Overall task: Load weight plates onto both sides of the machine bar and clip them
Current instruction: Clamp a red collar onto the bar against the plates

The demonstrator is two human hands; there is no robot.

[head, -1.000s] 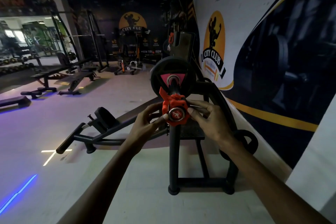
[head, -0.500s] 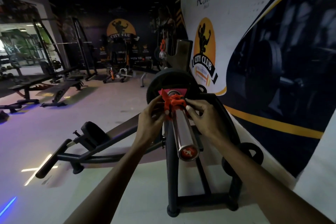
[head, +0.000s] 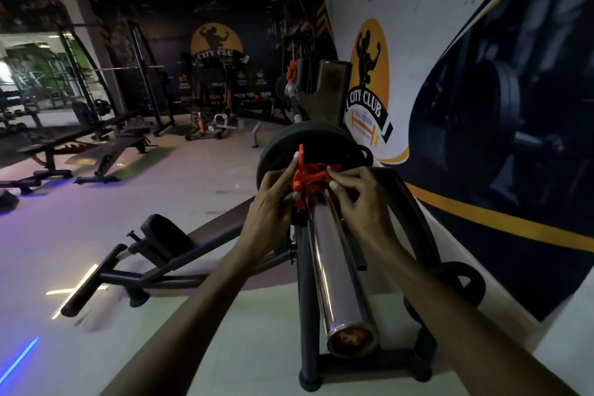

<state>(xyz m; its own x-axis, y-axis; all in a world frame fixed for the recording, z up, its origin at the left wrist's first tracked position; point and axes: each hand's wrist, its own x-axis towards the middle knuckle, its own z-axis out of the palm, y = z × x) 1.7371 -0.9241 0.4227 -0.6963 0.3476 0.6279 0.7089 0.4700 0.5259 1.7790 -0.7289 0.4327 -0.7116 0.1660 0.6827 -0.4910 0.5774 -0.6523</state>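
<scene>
Both hands, the left hand (head: 270, 202) and right hand (head: 363, 202), pinch the red clip (head: 308, 180) against the black weight plate (head: 289, 151) on the chrome bar sleeve (head: 337, 267); light, stiff plastic, it is probably best gripped by its lever and collar.

Single head cam, wide-angle, looks fwd & down along the chrome bar sleeve (head: 334, 267), whose end sits very near the lens at lower centre. It faces the length of the gym, w/ the mural wall (head: 450, 42) close on the right & benches (head: 80, 145) far off on the left. Both forearms enter from the bottom edge; no 2nd view, so no overlap.
</scene>
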